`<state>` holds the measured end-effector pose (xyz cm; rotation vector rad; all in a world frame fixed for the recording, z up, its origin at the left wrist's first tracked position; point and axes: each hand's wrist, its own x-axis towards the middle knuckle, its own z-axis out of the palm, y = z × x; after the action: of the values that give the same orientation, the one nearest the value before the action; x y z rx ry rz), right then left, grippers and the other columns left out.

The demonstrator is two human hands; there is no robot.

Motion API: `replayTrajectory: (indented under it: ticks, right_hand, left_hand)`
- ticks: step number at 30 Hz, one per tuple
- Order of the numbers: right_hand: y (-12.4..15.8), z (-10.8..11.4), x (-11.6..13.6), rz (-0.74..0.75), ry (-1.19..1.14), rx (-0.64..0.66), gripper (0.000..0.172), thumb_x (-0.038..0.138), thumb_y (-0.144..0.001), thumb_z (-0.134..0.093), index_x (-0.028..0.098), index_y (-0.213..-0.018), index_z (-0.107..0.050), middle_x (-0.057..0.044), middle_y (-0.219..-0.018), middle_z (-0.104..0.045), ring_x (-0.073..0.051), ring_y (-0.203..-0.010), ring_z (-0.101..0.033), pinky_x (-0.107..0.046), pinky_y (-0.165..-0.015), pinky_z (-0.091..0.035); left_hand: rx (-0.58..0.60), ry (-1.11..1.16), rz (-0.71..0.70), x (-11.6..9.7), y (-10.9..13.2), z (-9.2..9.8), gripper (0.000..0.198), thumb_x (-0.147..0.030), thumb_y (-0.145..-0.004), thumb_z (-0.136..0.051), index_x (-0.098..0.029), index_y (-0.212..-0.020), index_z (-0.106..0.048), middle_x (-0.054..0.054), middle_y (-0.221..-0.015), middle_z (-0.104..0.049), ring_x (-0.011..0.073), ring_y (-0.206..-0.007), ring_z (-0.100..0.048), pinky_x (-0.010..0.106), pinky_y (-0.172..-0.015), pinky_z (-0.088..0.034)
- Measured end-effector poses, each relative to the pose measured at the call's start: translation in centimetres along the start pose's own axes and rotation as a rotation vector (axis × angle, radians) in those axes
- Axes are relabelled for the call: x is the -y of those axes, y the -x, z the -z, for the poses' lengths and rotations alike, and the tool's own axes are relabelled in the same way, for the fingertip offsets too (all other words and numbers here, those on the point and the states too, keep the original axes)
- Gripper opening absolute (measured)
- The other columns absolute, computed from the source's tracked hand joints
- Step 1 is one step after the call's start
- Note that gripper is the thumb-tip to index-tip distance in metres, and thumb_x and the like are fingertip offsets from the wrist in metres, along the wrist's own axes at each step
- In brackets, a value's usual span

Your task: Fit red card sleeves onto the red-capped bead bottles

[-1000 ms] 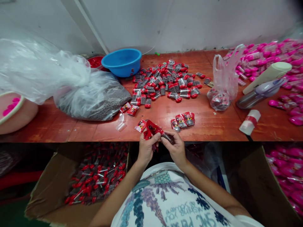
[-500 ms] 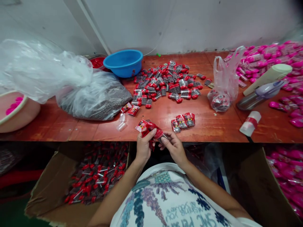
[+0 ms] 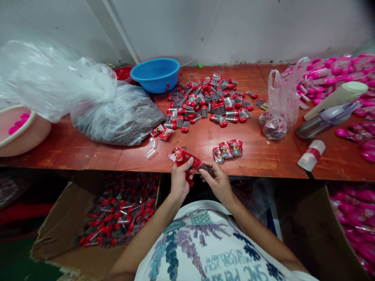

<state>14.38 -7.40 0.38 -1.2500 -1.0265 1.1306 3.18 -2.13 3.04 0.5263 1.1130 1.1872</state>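
At the table's front edge, my left hand (image 3: 179, 182) is closed on red printed wrappers (image 3: 176, 153), which fan out above and below its thumb. My right hand (image 3: 219, 182) pinches a small dark-filled clear container (image 3: 206, 169). The container's left end meets the open end of one wrapper; how far it sits inside is hard to see. Just right of the hands lies a short row of wrapped red packets (image 3: 227, 151). To the left are two loose red wrappers (image 3: 166, 134) and small clear plastic tubes (image 3: 151, 153).
Red-capped containers (image 3: 205, 99) are heaped behind. A blue basin (image 3: 155, 74) and a tied plastic bag (image 3: 117, 117) stand left. A small plastic bag (image 3: 275, 125), bottles (image 3: 326, 119), a paper roll (image 3: 312, 155) and pink items (image 3: 331, 78) are right. A carton (image 3: 55, 230) of red-capped containers sits below.
My right hand has shifted slightly right, and the wrapper now stretches straighter between both hands, with more of the dark container showing. The camera view has moved a little.
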Motion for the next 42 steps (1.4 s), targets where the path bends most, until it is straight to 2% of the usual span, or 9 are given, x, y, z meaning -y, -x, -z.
replayTrajectory:
  ticks: [3,7,12,17,23,26,29,35,42]
  right_hand:
    - [0.0,0.2,0.2,-0.026,-0.026,-0.031,0.028,0.037,-0.084,-0.060,0.022,-0.108,-0.060,0.000,-0.081,-0.065,-0.011,-0.060,-0.059,-0.023,-0.053,-0.052]
    - [-0.3,0.8,0.4,-0.170,-0.231,0.076,0.030,0.039,-0.083,-0.060,0.019,-0.106,-0.061,0.002,-0.068,-0.062,-0.008,-0.047,-0.052,-0.019,-0.041,-0.046]
    - [-0.8,1.4,0.3,-0.139,-0.302,0.037,0.032,0.037,-0.080,-0.064,0.022,-0.108,-0.061,0.000,-0.078,-0.065,-0.009,-0.054,-0.057,-0.021,-0.047,-0.050]
    - [-0.9,1.2,0.2,-0.084,-0.273,0.030,0.029,0.036,-0.079,-0.066,0.025,-0.106,-0.059,-0.001,-0.093,-0.065,-0.013,-0.071,-0.060,-0.025,-0.060,-0.054]
    - [-1.2,1.3,0.1,-0.038,-0.132,-0.045,0.028,0.040,-0.089,-0.053,0.025,-0.111,-0.061,-0.001,-0.093,-0.065,-0.012,-0.068,-0.057,-0.023,-0.059,-0.049]
    - [-1.3,1.3,0.2,0.054,0.015,-0.043,0.034,0.037,-0.092,-0.049,0.027,-0.123,-0.058,-0.004,-0.110,-0.065,-0.018,-0.094,-0.060,-0.034,-0.083,-0.051]
    - [-1.5,1.2,0.1,0.248,0.201,-0.099,0.038,0.030,-0.090,-0.053,0.029,-0.128,-0.055,-0.006,-0.127,-0.056,-0.022,-0.119,-0.050,-0.042,-0.102,-0.039]
    - [-1.8,0.8,-0.1,0.479,0.434,-0.217,0.046,0.022,-0.090,-0.052,0.033,-0.134,-0.046,-0.008,-0.127,-0.050,-0.022,-0.121,-0.048,-0.044,-0.104,-0.039]
    - [-2.1,0.3,-0.3,0.564,0.473,-0.262,0.044,0.018,-0.089,-0.053,0.033,-0.131,-0.048,-0.007,-0.124,-0.052,-0.022,-0.118,-0.050,-0.043,-0.103,-0.042]
  left_hand:
    - [-0.001,-0.001,-0.033,0.0,-0.2,-0.1,0.027,-0.025,-0.059,-0.080,-0.013,-0.070,-0.058,-0.005,-0.053,-0.054,0.0045,-0.039,-0.044,0.015,-0.031,-0.028]
    - [0.009,0.018,-0.016,-1.2,-1.0,0.4,0.029,-0.029,-0.060,-0.080,-0.014,-0.072,-0.059,-0.005,-0.054,-0.055,0.0039,-0.038,-0.044,0.014,-0.031,-0.027]
    - [0.039,-0.006,-0.011,-2.4,-1.5,0.6,0.030,-0.030,-0.060,-0.081,-0.013,-0.072,-0.060,-0.004,-0.055,-0.057,0.0045,-0.039,-0.047,0.014,-0.031,-0.030]
    - [0.042,0.116,0.220,-1.9,-1.7,0.0,0.025,-0.025,-0.063,-0.078,-0.013,-0.075,-0.060,-0.003,-0.054,-0.056,0.0047,-0.038,-0.047,0.013,-0.030,-0.032]
    - [0.042,0.228,0.380,-1.9,-2.3,-0.1,0.016,-0.017,-0.069,-0.071,-0.014,-0.076,-0.057,-0.003,-0.056,-0.056,0.0055,-0.038,-0.048,0.013,-0.027,-0.030]
    - [0.035,0.255,0.402,-1.9,-2.2,-0.2,0.017,-0.017,-0.070,-0.072,-0.014,-0.077,-0.057,-0.003,-0.058,-0.058,0.0051,-0.037,-0.048,0.013,-0.027,-0.030]
    - [0.025,0.266,0.424,-1.8,-1.9,-0.4,0.018,-0.019,-0.070,-0.072,-0.014,-0.077,-0.057,-0.003,-0.058,-0.058,0.0054,-0.037,-0.049,0.013,-0.027,-0.030]
    - [0.022,0.263,0.442,-1.7,-1.4,-0.9,0.016,-0.021,-0.073,-0.071,-0.014,-0.074,-0.057,-0.003,-0.054,-0.055,0.0052,-0.036,-0.048,0.012,-0.027,-0.031]
    - [-0.003,0.262,0.441,-1.6,-0.9,-1.4,0.011,-0.019,-0.075,-0.068,-0.013,-0.079,-0.060,-0.002,-0.056,-0.057,0.0052,-0.036,-0.049,0.012,-0.026,-0.030]
